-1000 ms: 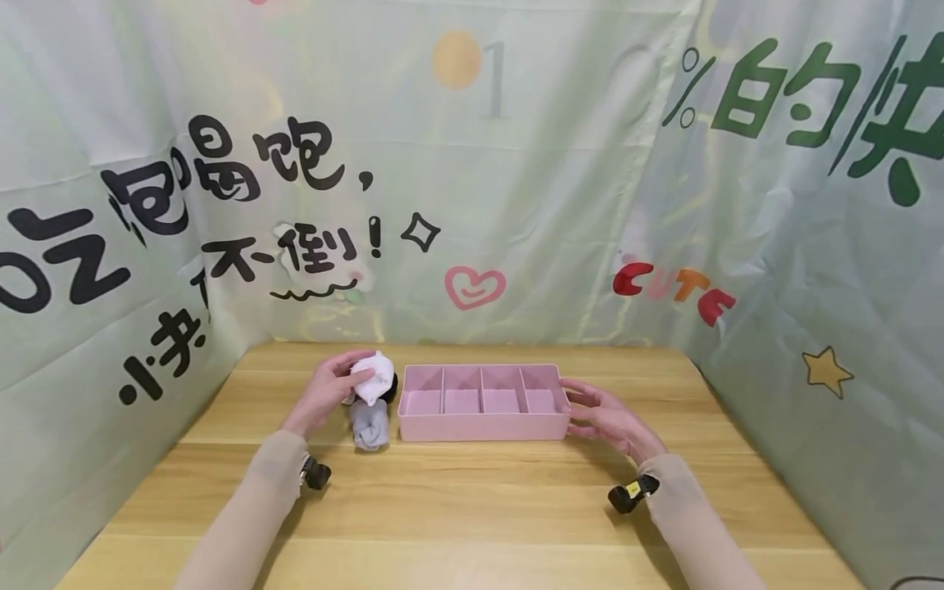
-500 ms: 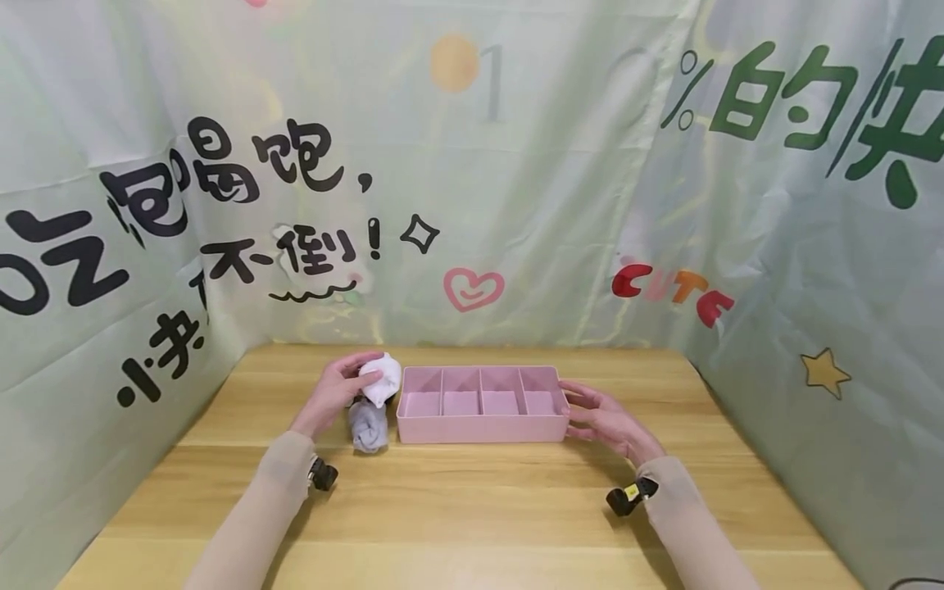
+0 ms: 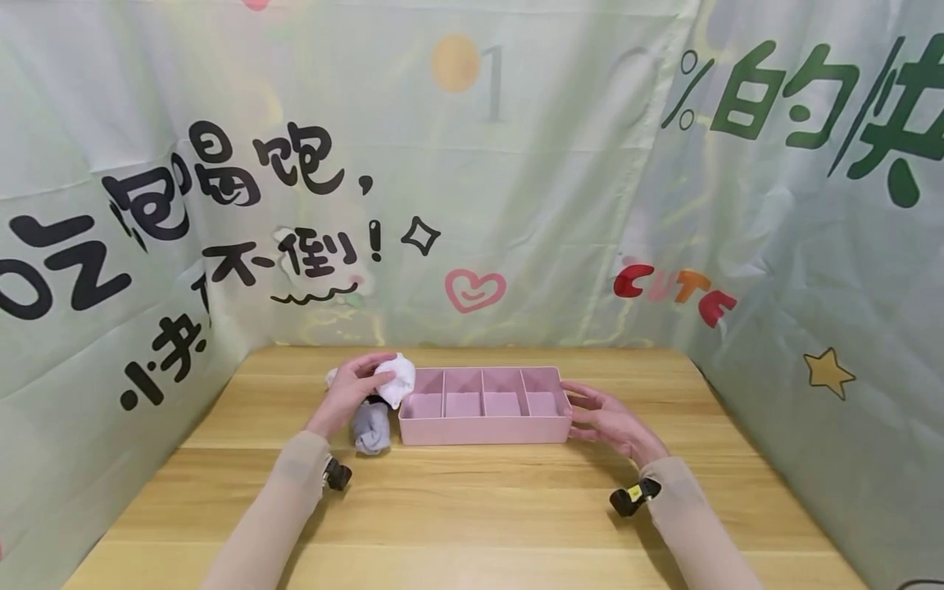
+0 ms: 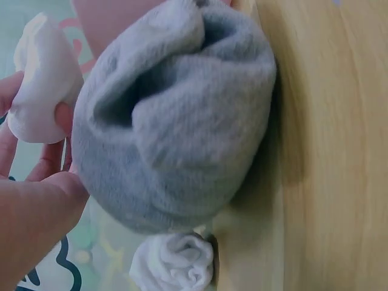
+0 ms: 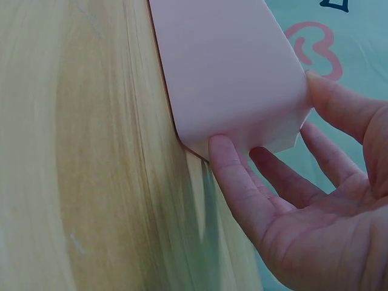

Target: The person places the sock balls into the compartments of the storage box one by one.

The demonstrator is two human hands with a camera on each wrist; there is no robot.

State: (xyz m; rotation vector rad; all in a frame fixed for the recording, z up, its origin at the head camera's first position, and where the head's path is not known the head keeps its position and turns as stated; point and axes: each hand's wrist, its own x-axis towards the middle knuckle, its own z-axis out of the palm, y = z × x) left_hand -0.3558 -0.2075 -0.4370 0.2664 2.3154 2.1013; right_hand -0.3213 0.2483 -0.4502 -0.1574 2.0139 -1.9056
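My left hand [image 3: 347, 401] pinches a white balled sock [image 3: 396, 381] between thumb and fingers, raised over the left end of a pink divided storage box [image 3: 483, 430]. A grey balled sock [image 3: 371, 428] lies just below that hand; in the left wrist view this grey sock fills the middle, close to the camera. A bit of black [image 3: 378, 400] shows behind it, mostly hidden. Another white balled sock [image 4: 174, 262] lies at the bottom of the left wrist view. My right hand [image 3: 612, 420] touches the box's right end with spread fingertips [image 5: 221, 145].
The box has several compartments in a row, split by thin dividers [image 3: 483, 393]. It stands on a wooden table [image 3: 472, 500]. Printed cloth [image 3: 546, 205] hangs behind and along both sides of the table.
My left hand has carried the white sock rightward, from above the grey sock to over the box's left edge. My right hand stays at the box's right end.
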